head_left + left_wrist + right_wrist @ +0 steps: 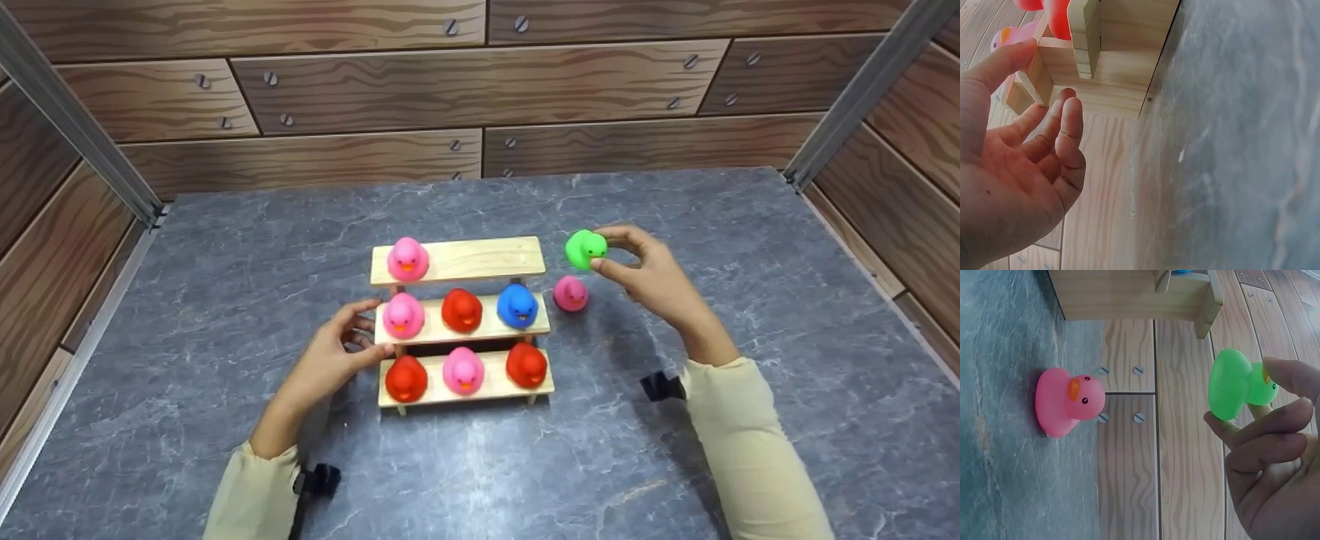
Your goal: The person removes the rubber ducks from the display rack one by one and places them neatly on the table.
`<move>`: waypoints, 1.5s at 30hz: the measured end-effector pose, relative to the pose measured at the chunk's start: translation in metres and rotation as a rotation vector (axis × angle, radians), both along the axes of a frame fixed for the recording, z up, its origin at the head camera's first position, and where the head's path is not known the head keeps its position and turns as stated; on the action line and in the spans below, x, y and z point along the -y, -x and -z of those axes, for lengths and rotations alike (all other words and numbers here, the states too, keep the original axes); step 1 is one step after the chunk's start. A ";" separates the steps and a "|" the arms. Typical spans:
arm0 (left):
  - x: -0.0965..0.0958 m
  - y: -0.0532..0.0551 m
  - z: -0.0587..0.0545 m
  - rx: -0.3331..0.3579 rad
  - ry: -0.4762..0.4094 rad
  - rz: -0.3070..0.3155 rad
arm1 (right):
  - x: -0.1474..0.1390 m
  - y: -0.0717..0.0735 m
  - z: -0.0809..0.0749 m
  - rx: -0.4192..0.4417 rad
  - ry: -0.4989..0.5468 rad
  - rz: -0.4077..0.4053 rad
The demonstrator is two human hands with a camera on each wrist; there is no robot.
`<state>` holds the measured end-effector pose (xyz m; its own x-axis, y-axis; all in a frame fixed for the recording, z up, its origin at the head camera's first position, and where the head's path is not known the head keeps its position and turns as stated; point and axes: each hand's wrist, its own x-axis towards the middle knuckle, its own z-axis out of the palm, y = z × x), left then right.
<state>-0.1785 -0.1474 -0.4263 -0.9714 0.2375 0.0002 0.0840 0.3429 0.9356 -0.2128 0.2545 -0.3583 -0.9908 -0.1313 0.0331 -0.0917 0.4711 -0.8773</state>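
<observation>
My right hand (652,274) pinches a green rubber duck (585,250) between thumb and fingers, raised off the table to the right of the top shelf. In the right wrist view the thumb lies at the green duck's beak. Below it a pink rubber duck (1058,402) sits on the tabletop, beside the stand. My left hand (334,352) holds the left end of a three-step wooden stand (480,260) at its middle shelf, thumb in front and index finger behind. In the left wrist view the other fingers (1069,135) are bent beside the stand.
On the top shelf a pink duck (407,259) sits at the left. The middle shelf bears a pink duck (403,316), a red duck (461,310) and a blue duck (517,306). Two red ducks flank a pink duck (463,370) on the bottom shelf. Wood-patterned walls (480,90) surround the table.
</observation>
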 end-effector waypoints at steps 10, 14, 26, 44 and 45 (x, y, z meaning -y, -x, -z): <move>0.000 0.000 0.001 0.015 -0.002 -0.005 | -0.013 0.003 0.014 0.020 -0.013 0.027; 0.000 0.000 0.001 0.014 -0.006 -0.006 | -0.015 0.004 0.021 0.046 -0.004 0.034; 0.000 0.000 0.000 0.014 0.001 -0.007 | -0.020 0.006 0.030 0.078 -0.017 0.041; 0.000 0.000 -0.001 0.016 -0.001 -0.008 | -0.027 0.011 0.041 0.096 -0.076 0.023; 0.000 0.000 -0.001 0.017 -0.001 -0.008 | -0.028 0.012 0.042 0.098 -0.074 0.021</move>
<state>-0.1783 -0.1476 -0.4257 -0.9730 0.2300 -0.0166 0.0650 0.3427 0.9372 -0.2245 0.2826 -0.4003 -0.9914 -0.1090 -0.0727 0.0030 0.5356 -0.8445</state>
